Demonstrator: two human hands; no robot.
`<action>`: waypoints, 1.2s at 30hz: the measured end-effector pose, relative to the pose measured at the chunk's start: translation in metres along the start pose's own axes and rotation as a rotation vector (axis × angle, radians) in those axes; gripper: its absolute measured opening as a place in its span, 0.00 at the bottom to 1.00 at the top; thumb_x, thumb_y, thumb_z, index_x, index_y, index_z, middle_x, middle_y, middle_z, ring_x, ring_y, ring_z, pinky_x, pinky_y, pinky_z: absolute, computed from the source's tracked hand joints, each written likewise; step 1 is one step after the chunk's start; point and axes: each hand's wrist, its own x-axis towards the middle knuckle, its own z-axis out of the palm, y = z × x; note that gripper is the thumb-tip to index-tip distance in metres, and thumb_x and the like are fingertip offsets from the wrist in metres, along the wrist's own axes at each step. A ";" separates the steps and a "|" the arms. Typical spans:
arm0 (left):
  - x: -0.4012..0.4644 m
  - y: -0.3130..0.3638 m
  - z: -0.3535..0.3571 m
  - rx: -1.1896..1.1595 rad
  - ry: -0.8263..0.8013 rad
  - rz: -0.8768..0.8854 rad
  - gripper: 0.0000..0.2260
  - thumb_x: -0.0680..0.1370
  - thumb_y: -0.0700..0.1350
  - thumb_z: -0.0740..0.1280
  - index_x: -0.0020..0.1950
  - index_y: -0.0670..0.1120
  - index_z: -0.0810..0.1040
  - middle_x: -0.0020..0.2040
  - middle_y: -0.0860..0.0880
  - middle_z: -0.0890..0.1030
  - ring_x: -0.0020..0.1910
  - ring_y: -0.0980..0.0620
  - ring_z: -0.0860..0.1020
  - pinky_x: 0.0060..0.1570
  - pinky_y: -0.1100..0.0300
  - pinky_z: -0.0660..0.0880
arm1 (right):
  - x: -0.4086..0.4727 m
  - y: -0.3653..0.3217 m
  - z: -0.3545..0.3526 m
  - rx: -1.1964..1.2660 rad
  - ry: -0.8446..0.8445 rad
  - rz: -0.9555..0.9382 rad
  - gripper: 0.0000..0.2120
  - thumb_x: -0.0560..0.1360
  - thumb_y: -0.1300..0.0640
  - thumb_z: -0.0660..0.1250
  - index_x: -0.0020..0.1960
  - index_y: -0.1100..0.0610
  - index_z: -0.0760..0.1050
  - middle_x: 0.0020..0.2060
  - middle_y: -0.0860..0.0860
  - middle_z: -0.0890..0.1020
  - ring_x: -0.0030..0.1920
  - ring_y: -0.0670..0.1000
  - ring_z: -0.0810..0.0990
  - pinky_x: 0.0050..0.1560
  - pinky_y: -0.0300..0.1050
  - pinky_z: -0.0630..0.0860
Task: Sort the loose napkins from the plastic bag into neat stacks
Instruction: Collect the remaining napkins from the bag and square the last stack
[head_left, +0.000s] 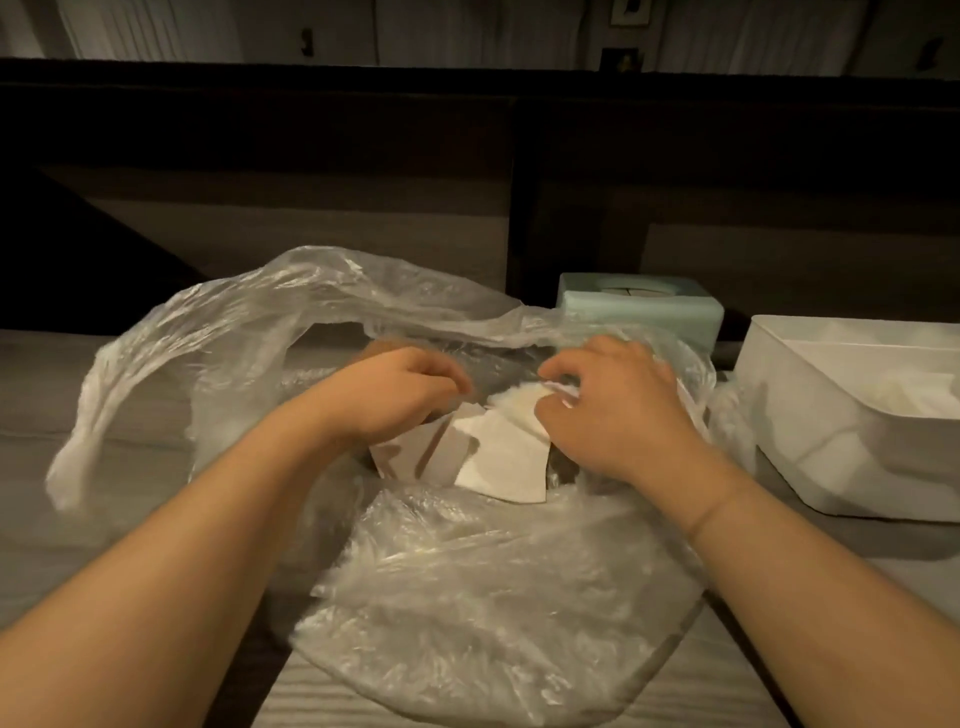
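Observation:
A clear, crumpled plastic bag (467, 597) lies open on the wooden table, its mouth lifted toward the far side. Inside its opening lie loose napkins: a white one (501, 460) on top and a brown one (415, 457) to its left. Both my hands reach into the bag's mouth. My left hand (400, 395) has its fingers curled down over the brown napkin; its fingertips are hidden. My right hand (608, 410) pinches the far edge of the white napkins between thumb and fingers.
A white plastic bin (810, 415) holding white napkins stands at the right edge. A pale green tissue box (644, 312) sits behind the bag. A dark wall panel rises beyond the table. Bare tabletop (104, 467) lies to the left.

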 end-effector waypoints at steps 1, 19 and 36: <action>0.002 -0.002 0.000 0.085 0.036 -0.052 0.10 0.79 0.44 0.65 0.50 0.57 0.84 0.44 0.56 0.85 0.44 0.53 0.82 0.48 0.56 0.78 | -0.001 -0.002 0.000 0.012 0.016 -0.037 0.15 0.76 0.42 0.64 0.62 0.41 0.78 0.57 0.44 0.76 0.63 0.51 0.69 0.67 0.54 0.66; -0.004 0.005 -0.002 0.156 -0.263 -0.198 0.06 0.73 0.44 0.71 0.47 0.50 0.86 0.38 0.46 0.86 0.29 0.51 0.76 0.31 0.61 0.74 | -0.010 -0.024 0.013 0.020 -0.395 -0.475 0.34 0.76 0.61 0.62 0.76 0.35 0.61 0.62 0.38 0.72 0.64 0.46 0.61 0.67 0.46 0.54; -0.005 0.009 0.005 0.179 -0.258 -0.215 0.02 0.72 0.44 0.77 0.43 0.50 0.85 0.37 0.46 0.85 0.28 0.51 0.76 0.29 0.62 0.73 | -0.015 -0.028 -0.003 0.004 -0.263 -0.528 0.16 0.72 0.50 0.68 0.58 0.37 0.74 0.46 0.37 0.76 0.56 0.44 0.63 0.65 0.45 0.55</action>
